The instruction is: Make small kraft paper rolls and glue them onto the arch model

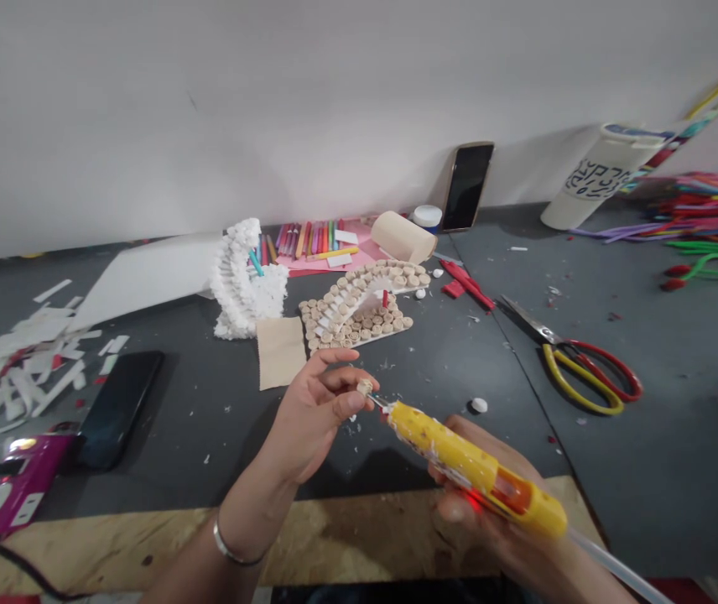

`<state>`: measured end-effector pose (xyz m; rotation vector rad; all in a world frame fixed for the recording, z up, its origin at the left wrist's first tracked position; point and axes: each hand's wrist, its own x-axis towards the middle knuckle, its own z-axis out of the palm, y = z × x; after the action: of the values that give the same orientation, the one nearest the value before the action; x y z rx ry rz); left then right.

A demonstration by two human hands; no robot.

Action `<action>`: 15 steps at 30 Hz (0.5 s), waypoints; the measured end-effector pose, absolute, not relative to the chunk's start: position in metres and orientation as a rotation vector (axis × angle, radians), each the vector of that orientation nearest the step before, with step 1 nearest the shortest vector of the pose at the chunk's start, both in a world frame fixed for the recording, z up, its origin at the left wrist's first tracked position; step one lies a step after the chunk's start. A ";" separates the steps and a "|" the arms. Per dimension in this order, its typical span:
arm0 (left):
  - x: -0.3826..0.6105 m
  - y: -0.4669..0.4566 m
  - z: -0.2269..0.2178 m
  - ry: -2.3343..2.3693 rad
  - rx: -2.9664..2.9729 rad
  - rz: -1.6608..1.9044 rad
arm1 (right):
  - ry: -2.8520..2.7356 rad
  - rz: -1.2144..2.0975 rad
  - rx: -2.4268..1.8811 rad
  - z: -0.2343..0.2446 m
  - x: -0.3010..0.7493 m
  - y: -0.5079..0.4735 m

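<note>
Behind the dark grey desk (226, 445) stands a plain, pale wall (271, 109). Near the front edge, just above the desk, the left hand (318, 403) pinches a small beige roll (365, 387) between the thumb and the fingertips. The right hand (494, 443) is closed around a yellow glue gun (460, 449), whose metal tip points at the roll; whether it touches, I cannot tell. A red light glows under the gun, and a clear glue stick (611, 560) comes out from its back end.

Just beyond the left hand lies a square of beige card (280, 352), and next to it is a curved model (340, 298), covered with many similar beige rolls. To the left of this model is a fluffy white model (236, 289). Behind them, felt pens (314, 240) lie on pink paper, beside a cardboard tube (403, 237).

Farther to the right are a red cutter (469, 285) and scissors (554, 338) with one red and one yellow handle. A phone (469, 186) leans on the wall, and a tall tumbler (598, 180) stands near colourful fuzzy sticks (711, 210). On the left side lie white strips (25, 390) and a black phone (121, 407).
</note>
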<state>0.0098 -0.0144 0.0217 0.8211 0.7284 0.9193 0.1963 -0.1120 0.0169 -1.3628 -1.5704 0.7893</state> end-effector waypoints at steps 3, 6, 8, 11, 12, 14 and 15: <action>0.010 -0.014 0.021 0.729 0.827 0.915 | -1.575 0.768 -1.373 0.016 0.195 -0.112; 0.010 -0.014 0.020 0.726 0.828 0.912 | -1.592 0.751 -1.350 0.014 0.195 -0.113; 0.009 -0.014 0.020 0.722 0.826 0.915 | -1.594 0.756 -1.346 0.014 0.196 -0.113; 0.009 -0.014 0.020 0.716 0.823 0.918 | -1.596 0.751 -1.349 0.015 0.196 -0.113; 0.009 -0.014 0.020 0.715 0.824 0.917 | -1.595 0.746 -1.349 0.016 0.196 -0.113; 0.009 -0.014 0.020 0.714 0.827 0.915 | -1.589 0.737 -1.357 0.018 0.195 -0.113; 0.009 -0.014 0.020 0.714 0.829 0.913 | -1.583 0.735 -1.364 0.019 0.195 -0.113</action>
<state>0.0089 -0.0143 0.0197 0.8288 0.7139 0.9127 0.1949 -0.1129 0.0187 -1.3642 -1.5834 0.7352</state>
